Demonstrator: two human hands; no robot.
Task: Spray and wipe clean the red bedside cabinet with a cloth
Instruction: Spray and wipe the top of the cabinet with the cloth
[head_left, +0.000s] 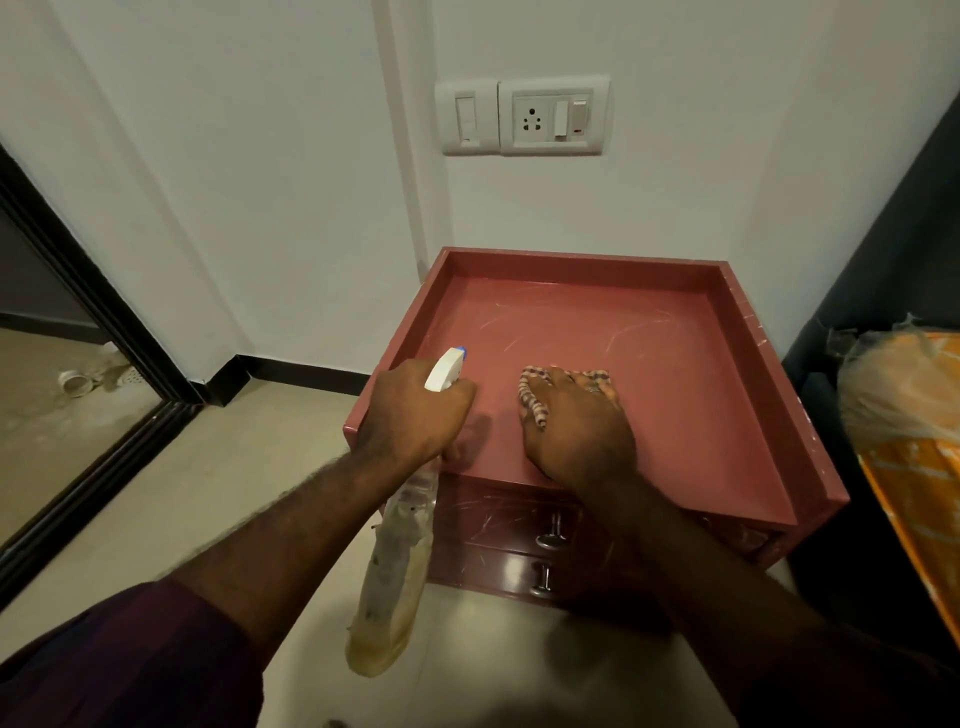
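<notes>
The red bedside cabinet (701, 374) stands against the white wall, its top a shallow tray with raised edges and pale streaks. My left hand (410, 415) grips a spray bottle (395, 561) by the neck; its white nozzle points over the cabinet's front left, and the clear body hangs below the front edge. My right hand (576, 431) presses flat on a striped cloth (535, 402) near the front middle of the top. Most of the cloth is hidden under the hand.
Two drawers with metal knobs (550, 535) face me below the top. A switch and socket plate (524, 117) is on the wall above. A black-framed mirror (78, 395) leans at the left. An orange wrapped bundle (914, 441) lies on dark furniture at the right.
</notes>
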